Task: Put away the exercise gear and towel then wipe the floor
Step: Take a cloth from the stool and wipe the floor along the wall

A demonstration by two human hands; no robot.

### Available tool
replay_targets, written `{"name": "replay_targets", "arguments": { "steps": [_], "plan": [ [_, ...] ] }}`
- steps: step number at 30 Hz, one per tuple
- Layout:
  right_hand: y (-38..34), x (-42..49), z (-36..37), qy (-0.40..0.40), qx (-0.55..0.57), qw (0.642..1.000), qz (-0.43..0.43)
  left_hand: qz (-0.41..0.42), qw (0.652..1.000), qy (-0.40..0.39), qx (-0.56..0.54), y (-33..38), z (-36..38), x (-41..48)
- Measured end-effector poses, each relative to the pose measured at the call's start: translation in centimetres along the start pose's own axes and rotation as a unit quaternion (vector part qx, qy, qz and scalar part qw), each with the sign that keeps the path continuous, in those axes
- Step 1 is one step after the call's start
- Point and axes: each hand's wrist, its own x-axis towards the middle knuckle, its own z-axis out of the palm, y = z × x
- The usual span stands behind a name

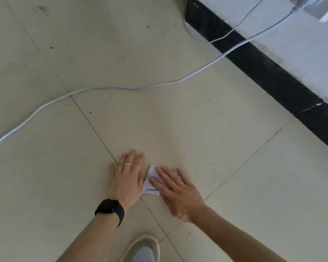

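Floor-level view, 2 hands down on pale tile floor. A small white cloth is lying crumpled on the floor, near the bottom middle of the view, just right of a dark grout line. It is looking thin and wrinkled, with a ragged lower edge and a greyish fold showing between the fingers on top of it; most of it is lying hidden under the palm. The right hand is pressing flat on the cloth, its fingers lying straight and slightly spread, not curling round the fabric. The left hand is resting palm-down on bare tile just beside the cloth, fingers straight and close together, holding nothing; its edge is touching or nearly touching the cloth, cannot tell which. It is wearing a thin ring, and a black watch is sitting on the wrist. A white cable is snaking across the tiles, well apart from the hands, toward a black baseboard under a white wall. The toe of 1 light shoe is showing at the bottom edge.
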Motion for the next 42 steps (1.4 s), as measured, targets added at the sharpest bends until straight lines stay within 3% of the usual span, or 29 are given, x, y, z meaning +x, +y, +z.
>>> {"name": "replay_targets", "arguments": {
  "steps": [2,3,5,7,9,11,14,17,19,21,23,26,28,30,34,37,39,42],
  "plan": [
    [2.1,1.3,-0.8,-0.014,-0.031,0.998,-0.061,0.016,1.0,0.007,0.001,-1.0,0.0,-0.1],
    [3.8,2.3,-1.5,-0.004,-0.043,0.998,-0.042,0.02,1.0,0.013,0.004,-1.4,0.0,-0.1],
    [7.4,4.8,-3.2,0.032,-0.024,0.991,0.124,0.019,1.0,0.018,0.009,-1.7,0.1,0.3],
    [9.9,7.1,-5.2,0.072,0.047,0.932,0.353,0.012,0.999,0.032,0.001,-1.5,0.2,0.5],
    [9.4,8.9,-5.6,0.104,0.092,0.881,0.452,-0.002,0.999,0.053,-0.011,-1.3,0.3,0.6],
    [6.2,9.1,-4.5,0.123,0.059,0.912,0.387,-0.012,0.997,0.066,-0.038,-1.7,0.4,0.7],
    [-0.7,5.9,-1.8,0.047,0.019,0.989,0.139,-0.017,0.995,0.063,-0.073,-2.4,0.0,0.5],
    [-2.0,2.7,-0.8,-0.031,-0.013,0.999,-0.016,-0.019,0.993,0.092,-0.077,-2.4,-0.6,1.1],
    [1.0,1.7,-1.3,-0.047,-0.038,0.997,-0.043,0.003,0.99,0.137,-0.044,-1.3,-0.4,2.2],
    [5.5,1.0,-2.6,-0.044,-0.03,0.998,0.04,0.064,0.985,0.155,-0.042,1.3,-0.3,3.8],
    [10.6,0.5,-4.6,0.001,-0.003,0.978,0.21,0.138,0.98,0.133,-0.047,5.1,-0.2,5.6],
    [17.3,0.3,-7.8,0.02,0.08,0.89,0.448,0.232,0.969,0.085,-0.005,11.2,0.7,8.8],
    [18.8,0.5,-8.9,0.031,0.105,0.853,0.51,0.26,0.964,0.058,0.017,13.9,1.7,10.7],
    [18.2,0.8,-8.4,0.043,0.084,0.86,0.502,0.255,0.965,0.049,0.034,15.1,2.4,12.2],
    [16.9,0.1,-6.3,0.046,0.025,0.92,0.388,0.249,0.965,0.056,0.061,15.2,3.3,13.1],
    [19.0,0.7,-6.9,0.028,0.011,0.944,0.327,0.252,0.963,0.063,0.071,15.1,3.3,13.1],
    [21.1,2.2,-8.3,0.028,0.011,0.946,0.322,0.249,0.964,0.06,0.072,15.3,3.0,13.4],
    [25.2,4.5,-9.9,0.033,0.032,0.917,0.396,0.255,0.962,0.066,0.072,15.3,3.1,13.2]
  ]
}}
